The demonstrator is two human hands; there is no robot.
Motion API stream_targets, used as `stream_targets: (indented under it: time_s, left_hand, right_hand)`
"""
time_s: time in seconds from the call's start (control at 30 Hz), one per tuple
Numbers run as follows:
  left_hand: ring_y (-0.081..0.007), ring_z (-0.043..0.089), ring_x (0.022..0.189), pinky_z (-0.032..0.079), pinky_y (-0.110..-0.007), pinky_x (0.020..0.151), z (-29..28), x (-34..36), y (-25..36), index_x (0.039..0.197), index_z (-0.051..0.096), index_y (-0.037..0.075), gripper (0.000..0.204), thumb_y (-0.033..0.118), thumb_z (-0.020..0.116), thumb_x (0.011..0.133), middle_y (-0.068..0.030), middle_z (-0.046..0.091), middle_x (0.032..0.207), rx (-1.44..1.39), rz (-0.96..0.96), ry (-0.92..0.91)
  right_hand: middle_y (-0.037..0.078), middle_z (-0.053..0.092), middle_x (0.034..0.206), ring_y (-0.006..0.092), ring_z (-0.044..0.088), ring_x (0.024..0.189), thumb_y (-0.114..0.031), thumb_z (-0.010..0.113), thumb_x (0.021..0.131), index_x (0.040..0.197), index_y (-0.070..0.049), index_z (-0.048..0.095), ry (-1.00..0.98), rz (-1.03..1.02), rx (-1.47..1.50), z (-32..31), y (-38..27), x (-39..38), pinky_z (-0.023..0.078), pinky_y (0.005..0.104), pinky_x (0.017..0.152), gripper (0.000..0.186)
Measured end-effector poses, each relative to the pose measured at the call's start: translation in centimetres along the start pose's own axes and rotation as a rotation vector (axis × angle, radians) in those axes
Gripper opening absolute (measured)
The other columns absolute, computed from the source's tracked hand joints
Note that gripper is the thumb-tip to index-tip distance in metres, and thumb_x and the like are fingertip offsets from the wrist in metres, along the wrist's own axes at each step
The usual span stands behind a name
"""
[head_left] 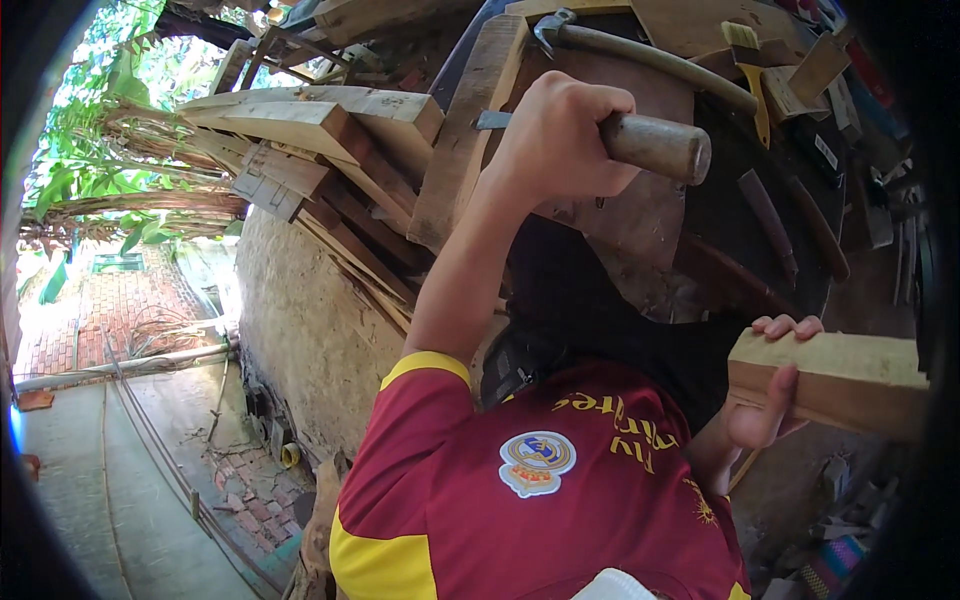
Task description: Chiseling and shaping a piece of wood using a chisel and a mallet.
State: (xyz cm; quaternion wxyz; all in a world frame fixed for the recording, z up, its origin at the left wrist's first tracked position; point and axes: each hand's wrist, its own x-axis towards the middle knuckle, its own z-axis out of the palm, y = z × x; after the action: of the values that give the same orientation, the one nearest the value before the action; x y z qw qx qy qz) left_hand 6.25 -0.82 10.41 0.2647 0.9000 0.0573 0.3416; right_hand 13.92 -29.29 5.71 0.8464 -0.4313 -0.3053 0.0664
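Observation:
My left hand (pixel 560 140) is closed round the worn wooden handle (pixel 670 148) of a chisel, whose short metal blade (pixel 491 120) points left over a thick weathered board (pixel 445 200). At the lower right, my right hand (pixel 760 420) grips a pale wooden block (pixel 830 375), with fingertips over its top and thumb along its side. Above my left hand a claw hammer (pixel 650 62) lies on the dark work surface, beside a yellow-handled brush (pixel 754 98). A brownish flat sheet (pixel 645 235) lies under the chisel handle; the rest of the blade's surroundings are partly hidden by my hand.
Stacked timber offcuts (pixel 300 130) rest over a rough pale wall (pixel 300 300) at left. Loose tools and sticks (pixel 765 220) crowd the right side of the bench. Beyond are plants (pixel 60 170), brick paving (pixel 120 310) and a long pale sheet (pixel 70 470).

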Motion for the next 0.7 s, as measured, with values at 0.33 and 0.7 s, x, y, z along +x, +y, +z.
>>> stream_targets:
  time_s: [0.33,0.7]
  left_hand:
    - [-0.03,0.051,0.051,0.044,-0.031,0.052,0.0,-0.1,0.2,0.068,0.06,0.003,0.021,0.012,0.074,0.054,-0.0117,0.05,0.056,-0.015,0.013,-0.017]
    - [-0.0358,0.059,0.06,0.049,-0.038,0.057,-0.7,0.2,0.2,0.067,0.064,0.007,0.02,0.018,0.071,0.052,-0.0146,0.056,0.058,-0.053,-0.05,0.091]
  right_hand:
    - [0.016,0.043,0.111,0.0265,0.048,0.093,-0.011,0.059,0.087,0.136,-0.002,0.027,-0.043,-0.007,-0.029,0.4,-0.4,0.2,0.041,0.0451,0.086,0.06]
    - [0.017,0.043,0.11,0.0269,0.049,0.092,-0.01,0.063,0.085,0.14,-0.003,0.022,-0.005,0.015,-0.075,1.0,-1.0,1.1,0.041,0.044,0.082,0.068]
